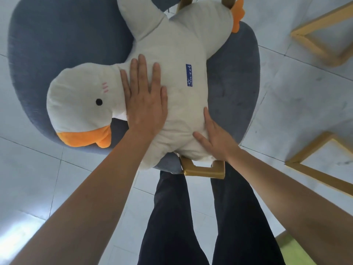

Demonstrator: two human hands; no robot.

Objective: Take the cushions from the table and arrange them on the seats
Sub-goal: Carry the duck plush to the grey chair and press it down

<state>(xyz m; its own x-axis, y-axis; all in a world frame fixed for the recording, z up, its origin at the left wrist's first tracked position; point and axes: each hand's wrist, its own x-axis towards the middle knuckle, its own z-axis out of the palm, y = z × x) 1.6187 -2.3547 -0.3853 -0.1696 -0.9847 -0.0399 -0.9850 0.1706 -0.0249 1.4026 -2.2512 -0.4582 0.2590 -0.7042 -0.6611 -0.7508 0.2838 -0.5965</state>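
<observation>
Grey seat, white duck cushion

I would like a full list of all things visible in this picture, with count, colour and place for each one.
duck cushion: one, white with orange beak and feet, lying on the seat of the grey chair
label: one, blue with white writing, on the duck cushion's body
grey chair: one, grey-blue padding, gold frame, centre of view
gold frames: two, gold, at the right edge on the floor
floor: white tiles, all around
legs: two, dark trousers, bottom centre
left hand: one, flat and open on the duck cushion
right hand: one, open, pressing the duck cushion's near edge
</observation>
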